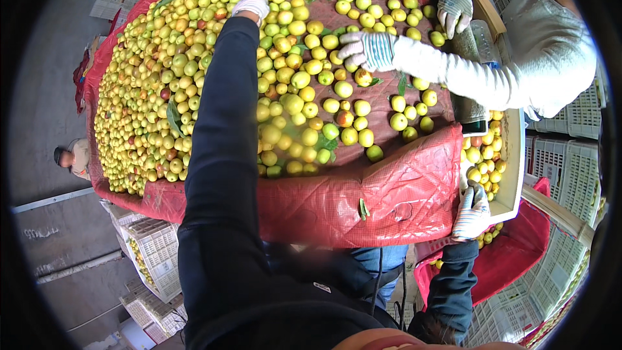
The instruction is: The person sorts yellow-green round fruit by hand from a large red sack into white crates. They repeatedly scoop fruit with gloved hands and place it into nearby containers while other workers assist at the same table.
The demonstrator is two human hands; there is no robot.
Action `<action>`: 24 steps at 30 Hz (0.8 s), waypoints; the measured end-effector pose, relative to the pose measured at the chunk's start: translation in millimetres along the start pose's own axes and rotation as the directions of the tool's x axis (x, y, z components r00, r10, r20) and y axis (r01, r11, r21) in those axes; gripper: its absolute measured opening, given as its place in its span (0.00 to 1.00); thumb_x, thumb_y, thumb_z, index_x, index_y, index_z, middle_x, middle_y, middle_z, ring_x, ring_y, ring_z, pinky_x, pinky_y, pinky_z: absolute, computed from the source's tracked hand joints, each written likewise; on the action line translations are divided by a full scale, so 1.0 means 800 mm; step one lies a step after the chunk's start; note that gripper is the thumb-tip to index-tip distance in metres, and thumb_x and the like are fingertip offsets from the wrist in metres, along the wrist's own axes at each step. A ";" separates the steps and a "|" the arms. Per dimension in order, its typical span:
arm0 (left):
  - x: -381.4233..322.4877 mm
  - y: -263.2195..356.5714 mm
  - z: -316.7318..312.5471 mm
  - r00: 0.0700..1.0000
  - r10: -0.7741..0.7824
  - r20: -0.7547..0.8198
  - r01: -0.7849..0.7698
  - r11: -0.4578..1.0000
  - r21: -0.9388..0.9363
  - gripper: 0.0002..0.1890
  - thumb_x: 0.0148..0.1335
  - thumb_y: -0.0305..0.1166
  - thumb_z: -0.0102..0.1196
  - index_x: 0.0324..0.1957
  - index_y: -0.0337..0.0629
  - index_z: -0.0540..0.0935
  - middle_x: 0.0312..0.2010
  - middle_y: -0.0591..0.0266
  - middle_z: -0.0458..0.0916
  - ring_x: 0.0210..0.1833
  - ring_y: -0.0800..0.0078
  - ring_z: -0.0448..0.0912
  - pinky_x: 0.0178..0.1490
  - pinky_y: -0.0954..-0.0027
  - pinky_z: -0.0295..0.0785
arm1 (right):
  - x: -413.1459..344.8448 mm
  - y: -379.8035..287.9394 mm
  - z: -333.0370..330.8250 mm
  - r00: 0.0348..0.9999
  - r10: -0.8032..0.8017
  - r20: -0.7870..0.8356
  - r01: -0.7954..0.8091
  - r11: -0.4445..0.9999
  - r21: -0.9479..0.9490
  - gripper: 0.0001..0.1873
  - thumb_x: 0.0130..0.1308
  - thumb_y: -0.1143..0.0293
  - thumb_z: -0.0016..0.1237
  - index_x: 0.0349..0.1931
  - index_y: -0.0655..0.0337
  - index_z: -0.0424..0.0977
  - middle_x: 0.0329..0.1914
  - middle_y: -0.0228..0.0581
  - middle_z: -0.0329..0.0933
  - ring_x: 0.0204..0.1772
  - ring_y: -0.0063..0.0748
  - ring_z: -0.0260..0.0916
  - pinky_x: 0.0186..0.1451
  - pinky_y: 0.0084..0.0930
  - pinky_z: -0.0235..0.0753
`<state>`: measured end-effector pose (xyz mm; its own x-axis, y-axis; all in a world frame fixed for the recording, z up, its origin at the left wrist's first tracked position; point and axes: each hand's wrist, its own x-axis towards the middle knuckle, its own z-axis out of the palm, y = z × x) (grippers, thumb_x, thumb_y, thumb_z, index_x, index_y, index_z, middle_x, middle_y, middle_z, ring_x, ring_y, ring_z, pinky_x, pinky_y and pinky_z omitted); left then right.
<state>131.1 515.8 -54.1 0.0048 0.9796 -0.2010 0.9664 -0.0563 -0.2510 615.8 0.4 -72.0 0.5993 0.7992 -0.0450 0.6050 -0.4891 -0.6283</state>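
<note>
My left hand (pixel 251 6), in a white knit glove, reaches to the far part of a heap of yellow-green fruit (pixel 180 63), apparently fresh jujubes. Its fingers point away from me, and what lies under them is hidden. The heap lies on a red quilted plastic sheet (pixel 408 194) with raised edges. My right hand (pixel 472 211), in a striped glove, is at the near corner of a pale tray (pixel 510 204). Its fingertips are against or beside the fruit (pixel 486 155) in that tray; I cannot tell whether they grip any.
Opposite on the right, a co-worker's gloved hand (pixel 367 51) touches the loose fruit; their other hand (pixel 457 7) hangs near the sheet's edge. A red-lined container (pixel 510 257) sits below the tray. White plastic crates (pixel 155 253) stand around, and another person (pixel 77 158) is at far left.
</note>
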 end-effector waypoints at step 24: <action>-0.334 -0.033 0.015 0.957 0.274 -0.099 -0.284 0.803 -0.523 0.13 0.61 0.34 0.60 0.48 0.48 0.84 0.40 0.57 0.84 0.43 0.60 0.82 0.48 0.60 0.77 | 0.010 0.038 0.014 0.997 -0.066 0.044 0.066 0.998 -0.003 0.15 0.73 0.65 0.46 0.51 0.63 0.80 0.47 0.46 0.84 0.48 0.41 0.81 0.56 0.32 0.76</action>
<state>101.1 253.1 -5.5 0.2949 0.9408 -0.1673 0.9095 -0.2227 0.3509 633.2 -4.3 -100.1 0.5349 0.8441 -0.0376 0.6444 -0.4364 -0.6279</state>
